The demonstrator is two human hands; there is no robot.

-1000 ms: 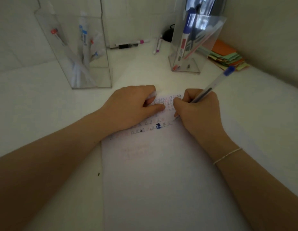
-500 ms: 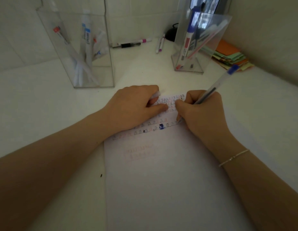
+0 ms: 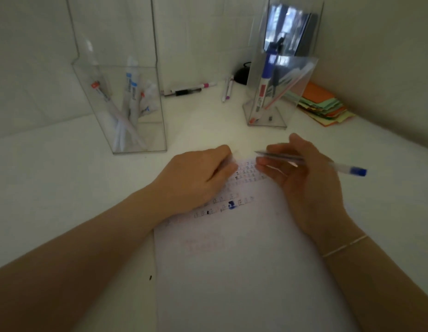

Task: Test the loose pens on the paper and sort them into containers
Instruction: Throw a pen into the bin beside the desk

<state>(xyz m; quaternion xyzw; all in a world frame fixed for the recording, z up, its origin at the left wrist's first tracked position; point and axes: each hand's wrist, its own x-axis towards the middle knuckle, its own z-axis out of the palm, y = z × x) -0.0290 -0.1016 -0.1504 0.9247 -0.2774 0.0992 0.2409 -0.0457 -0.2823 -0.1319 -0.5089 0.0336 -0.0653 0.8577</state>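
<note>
Two hands over the sheet. The left hand (image 3: pixel 196 178) lies palm down on the paper (image 3: pixel 244 271), fingers loosely curled and flat, pinning its upper left part and gripping nothing that can be seen. The right hand (image 3: pixel 301 178) is turned palm inward just right of it, fingers closed around one clear-barrelled pen (image 3: pixel 311 161). That pen lies nearly level, its metal tip pointing left toward the left hand and lifted off the sheet, its blue end cap sticking out past the right hand's far side. A thin bracelet (image 3: pixel 344 245) circles the right wrist.

The paper is one white sheet on the white table (image 3: pixel 52 188), with several rows of small scribbled marks between the two hands and one heavy blue blot (image 3: pixel 231 205) below them.

Beyond the paper stand two clear plastic containers, square and tall with glossy walls. The left container (image 3: pixel 122 104) holds a handful of white-bodied pens leaning together, with red and blue caps; an exact count is hard through the glare. The right container (image 3: pixel 272 92) holds a fat marker with a blue cap, a slim pinkish pen leaning across it, and at least one darker pen.

Between the containers, loose pens lie on the table: a black-grip pen (image 3: pixel 184 92) with a pink-ended pen (image 3: pixel 207 85) just beside it, and a white pen (image 3: pixel 227 91) lying lengthways. Right of the right container sits a stack of coloured paper notes (image 3: pixel 325 106), orange, green and yellow.
</note>
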